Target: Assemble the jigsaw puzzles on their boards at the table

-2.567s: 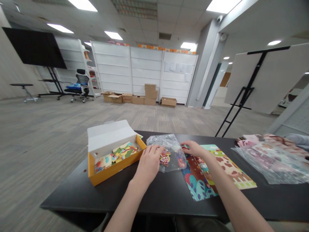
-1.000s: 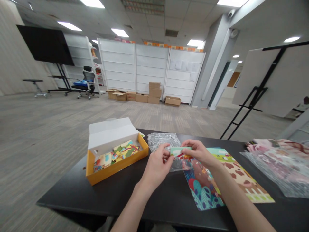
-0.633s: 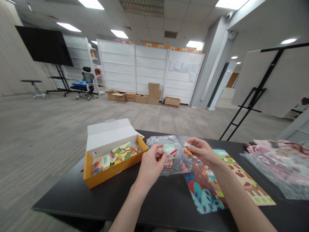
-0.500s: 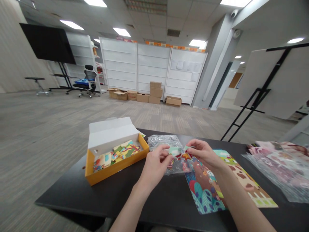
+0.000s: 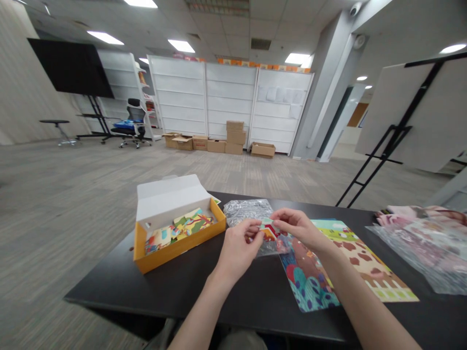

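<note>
My left hand (image 5: 242, 243) and my right hand (image 5: 297, 227) pinch small colourful puzzle pieces (image 5: 269, 230) between them, above the table. The pieces touch or overlap; how many there are I cannot tell. Clear plastic wrap (image 5: 248, 210) lies behind and under my hands. To the left stands an open yellow box (image 5: 182, 249) with its white lid raised and several picture pieces (image 5: 191, 224) inside. Below my right hand and forearm, partly hidden, lie a blue and brown picture sheet (image 5: 310, 291) and a cow picture sheet (image 5: 365, 257).
A black table (image 5: 255, 296) carries all this. Plastic bags with pink contents (image 5: 426, 238) lie at its right end. Beyond the table are a black easel stand (image 5: 383, 158), cardboard boxes (image 5: 235, 137), white shelves, an office chair (image 5: 133, 124) and a large screen.
My hands have come closer together, and the pieces that were apart between them now meet. More red and orange shows on them. The view has shifted slightly.
</note>
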{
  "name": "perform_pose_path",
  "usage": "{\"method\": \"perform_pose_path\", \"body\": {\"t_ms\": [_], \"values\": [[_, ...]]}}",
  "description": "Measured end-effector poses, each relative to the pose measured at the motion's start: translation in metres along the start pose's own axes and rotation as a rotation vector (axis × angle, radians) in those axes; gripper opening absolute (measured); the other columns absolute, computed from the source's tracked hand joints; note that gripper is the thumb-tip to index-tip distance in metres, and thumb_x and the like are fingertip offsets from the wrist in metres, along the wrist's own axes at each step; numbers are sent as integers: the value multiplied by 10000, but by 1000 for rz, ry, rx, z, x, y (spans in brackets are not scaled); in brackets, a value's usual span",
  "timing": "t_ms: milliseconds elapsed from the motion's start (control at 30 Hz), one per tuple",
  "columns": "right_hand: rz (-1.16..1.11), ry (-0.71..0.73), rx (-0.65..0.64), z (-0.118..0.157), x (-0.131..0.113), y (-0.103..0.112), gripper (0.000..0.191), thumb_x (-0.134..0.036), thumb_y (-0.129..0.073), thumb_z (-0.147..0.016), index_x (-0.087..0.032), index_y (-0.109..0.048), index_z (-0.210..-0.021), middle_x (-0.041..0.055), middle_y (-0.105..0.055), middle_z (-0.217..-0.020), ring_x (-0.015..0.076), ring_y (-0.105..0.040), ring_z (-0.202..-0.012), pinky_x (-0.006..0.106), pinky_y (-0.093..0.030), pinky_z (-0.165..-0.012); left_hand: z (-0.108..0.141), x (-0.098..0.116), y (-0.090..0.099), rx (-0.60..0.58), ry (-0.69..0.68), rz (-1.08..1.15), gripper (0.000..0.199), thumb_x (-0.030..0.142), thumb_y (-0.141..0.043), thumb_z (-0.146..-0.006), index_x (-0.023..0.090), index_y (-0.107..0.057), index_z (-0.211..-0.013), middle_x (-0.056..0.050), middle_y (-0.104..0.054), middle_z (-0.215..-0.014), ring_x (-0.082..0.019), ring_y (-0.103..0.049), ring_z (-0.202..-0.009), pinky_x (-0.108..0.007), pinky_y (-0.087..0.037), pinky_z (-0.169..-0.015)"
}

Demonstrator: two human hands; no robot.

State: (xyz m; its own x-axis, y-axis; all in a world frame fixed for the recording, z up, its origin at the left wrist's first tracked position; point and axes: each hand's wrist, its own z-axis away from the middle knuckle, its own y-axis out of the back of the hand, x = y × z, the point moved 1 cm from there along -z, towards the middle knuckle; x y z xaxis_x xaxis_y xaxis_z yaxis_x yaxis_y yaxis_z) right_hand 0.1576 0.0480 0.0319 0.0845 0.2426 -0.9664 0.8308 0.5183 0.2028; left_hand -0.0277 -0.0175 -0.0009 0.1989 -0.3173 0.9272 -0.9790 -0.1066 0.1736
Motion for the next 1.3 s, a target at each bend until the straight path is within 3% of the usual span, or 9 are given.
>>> {"method": "perform_pose_path", "body": {"t_ms": [133,233,333,600,833,967,1067,1167,1300], "values": [[25,16,-25,1,2,3,351,-485,-775,-818,-194,-636,-954,-17,-629,-743,101,-528,-612,231,-413,-569,1,8,6,57,-95,-183,260,211,-637,-864,200,-677,-1121,-36,-754,-895,-158,-715,-695,-290,-601,-679],[52,31,0,1,4,10,346,-490,-768,-827,-204,-608,-939,-32,-591,-716,91,-487,-583,219,-388,-536,3,15,16,170,-311,-488,78,214,-637,-881,202,-686,-940,-89,-709,-1147,-236,-680,-1032,-419,-555,-933],[49,19,15,3,1,19,336,-489,-760,-836,-212,-616,-960,-40,-572,-713,85,-479,-575,211,-412,-533,5,14,26,53,-454,-753,183,267,-668,-887,205,-670,-715,-85,-650,-1312,-327,-496,-1326,-527,-425,-1085],[64,-256,-398,13,-6,7,325,-474,-770,-817,-175,-718,-934,2,-671,-735,123,-635,-626,248,-532,-614,0,-5,27,-98,-277,-748,443,54,-473,-890,197,-607,-1287,-99,-677,-1274,-243,-609,-1182,-434,-490,-1006],[-42,-223,-198,2,16,-18,454,-447,-782,-807,-237,-683,-1197,37,-725,-966,141,-682,-767,201,-530,-579,-3,-11,13,-60,-305,-702,526,59,-446,-866,178,-528,-1372,-130,-627,-1337,-259,-570,-1235,-461,-478,-1042],[-101,-175,-344,8,9,-11,678,-386,-829,-764,-304,-578,-1389,80,-598,-1404,193,-680,-1059,283,-585,-814,-1,-10,11,-60,-301,-758,515,99,-493,-884,194,-515,-1390,-131,-613,-1351,-264,-559,-1245,-457,-471,-1037],[-16,-213,-457,16,-1,14,489,-413,-776,-821,-242,-674,-1268,98,-684,-1272,176,-702,-912,260,-572,-705,2,-5,13,-106,-326,-799,412,240,-643,-881,221,-595,-1290,-117,-621,-1329,-285,-556,-1236,-472,-466,-1025],[59,-123,-88,13,2,49,357,-498,-697,-865,-203,-731,-1062,63,-746,-908,98,-584,-573,212,-443,-499,6,-3,13,-194,-373,-815,441,399,-813,-762,240,-666,-1146,-91,-637,-1312,-317,-542,-1239,-502,-439,-1034],[595,-133,389,4,35,87,230,-407,-667,-840,-189,-739,-855,86,-736,-779,175,-627,-641,288,-475,-601,10,-6,9,-293,-402,-858,468,428,-859,-708,238,-677,-1096,-73,-686,-1239,-342,-527,-1248,-546,-378,-1077]]}}
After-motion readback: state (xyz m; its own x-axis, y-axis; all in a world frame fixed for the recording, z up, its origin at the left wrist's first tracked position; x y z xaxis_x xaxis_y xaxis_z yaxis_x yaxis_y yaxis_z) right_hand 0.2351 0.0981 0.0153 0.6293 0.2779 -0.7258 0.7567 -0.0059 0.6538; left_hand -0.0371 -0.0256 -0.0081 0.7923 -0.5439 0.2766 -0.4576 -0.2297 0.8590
